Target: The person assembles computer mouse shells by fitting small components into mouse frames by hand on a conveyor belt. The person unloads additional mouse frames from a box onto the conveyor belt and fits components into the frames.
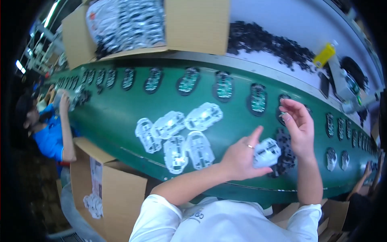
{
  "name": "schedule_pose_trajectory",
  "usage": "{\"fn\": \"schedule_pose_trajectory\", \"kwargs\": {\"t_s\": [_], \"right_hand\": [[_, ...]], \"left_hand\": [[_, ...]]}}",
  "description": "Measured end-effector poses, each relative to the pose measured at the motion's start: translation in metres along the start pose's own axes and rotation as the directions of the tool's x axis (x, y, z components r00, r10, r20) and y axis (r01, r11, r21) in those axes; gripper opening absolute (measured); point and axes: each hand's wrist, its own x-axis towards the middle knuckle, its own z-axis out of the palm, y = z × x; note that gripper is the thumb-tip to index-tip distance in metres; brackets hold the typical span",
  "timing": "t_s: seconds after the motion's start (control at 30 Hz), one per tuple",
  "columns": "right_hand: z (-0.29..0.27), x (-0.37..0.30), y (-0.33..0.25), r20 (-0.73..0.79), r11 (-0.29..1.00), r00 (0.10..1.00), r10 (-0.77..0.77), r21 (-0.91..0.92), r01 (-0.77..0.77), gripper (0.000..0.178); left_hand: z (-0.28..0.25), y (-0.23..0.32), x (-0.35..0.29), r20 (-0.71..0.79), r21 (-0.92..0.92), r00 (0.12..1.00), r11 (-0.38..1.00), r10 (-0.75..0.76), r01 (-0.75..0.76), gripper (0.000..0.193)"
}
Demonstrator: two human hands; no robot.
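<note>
A pale grey plastic housing rests in my left hand, whose thumb runs along its near side while the index finger points outward. Beside it, dark plastic parts lie on the green belt between my hands. Above the belt, my right hand has curled fingers, with the thumb tip near the index finger; a tiny pale bit shows there, too small to name. Under those fingertips is a dark oval casing, partly hidden. Another casing with a green circuit board lies just to the left.
Several pale housings lie loosely left of my arms. Casings with boards line the belt's far side. Beyond stand a carton of bagged parts and a heap of black pieces. A co-worker sits left, near an open carton.
</note>
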Motion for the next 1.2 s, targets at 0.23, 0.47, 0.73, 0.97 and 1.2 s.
{"fn": "schedule_pose_trajectory", "kwargs": {"t_s": [0.23, 0.47, 0.73, 0.97, 1.2], "right_hand": [[0.107, 0.067, -0.005, 0.74, 0.659, 0.669, 0.061, -0.533, 0.53, 0.047], [0.167, 0.056, 0.033, 0.782, 0.513, 0.584, 0.217, -0.6, 0.614, 0.078], [0.178, 0.037, 0.019, 0.809, 0.572, 0.569, 0.147, -0.539, 0.618, 0.07], [0.161, 0.038, 0.032, 0.867, 0.585, 0.48, -0.134, -0.322, 0.744, 0.118], [0.228, 0.014, 0.064, 0.8, 0.644, 0.568, -0.195, -0.332, 0.689, 0.107]], "left_hand": [[0.003, -0.037, -0.005, -0.115, 0.422, 0.964, 0.891, 0.239, -0.17, 0.091], [0.016, -0.044, -0.001, 0.038, 0.463, 0.991, 0.877, 0.128, -0.131, 0.071], [-0.007, -0.014, -0.012, 0.315, 0.429, 0.907, 0.894, -0.281, 0.128, 0.06], [-0.016, 0.01, -0.092, 0.123, 0.318, 0.992, 0.945, 0.038, -0.076, 0.078], [-0.07, -0.019, -0.152, -0.272, 0.431, 0.961, 0.898, 0.039, 0.085, 0.075]]}}
